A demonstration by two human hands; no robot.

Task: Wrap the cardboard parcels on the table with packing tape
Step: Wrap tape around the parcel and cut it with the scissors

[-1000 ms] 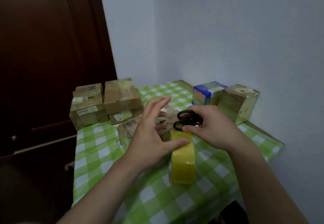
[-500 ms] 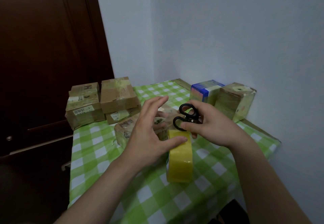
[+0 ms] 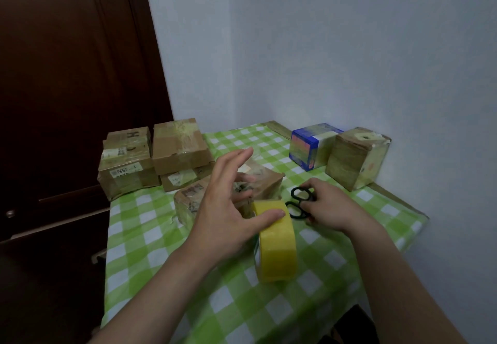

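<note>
**A roll held by 1 thumb, and blades I cannot see**

At the far left, the stacked parcels [image 3: 129,160] sit right at the edge of the bench [image 3: 150,236]. I judge that a careless swing of my left forearm could push them over the side.

My left hand [image 3: 223,220] is spread open. Its thumb presses flat on top of the tape roll [image 3: 278,247], and the other fingers reach toward the parcel [image 3: 265,179] I am wrapping. That parcel lies in the middle of the bench, just behind the roll.

The roll stands on its edge, and I see only that 1 thumb steadying it. If I lift the thumb, the roll may run off the near edge. I cannot see the free end of the tape; if it drops back onto the roll, I may lose time picking at it.

Just right of the roll, my right hand [image 3: 329,206] curls round the black handles of the scissors [image 3: 301,203]. The blades are hidden under it, so a blind snip this near my left thumb could nick it.

At the far right, the blue box [image 3: 312,146] and the taped box [image 3: 355,158] stand by the wall, well apart from both hands and in little danger.
</note>
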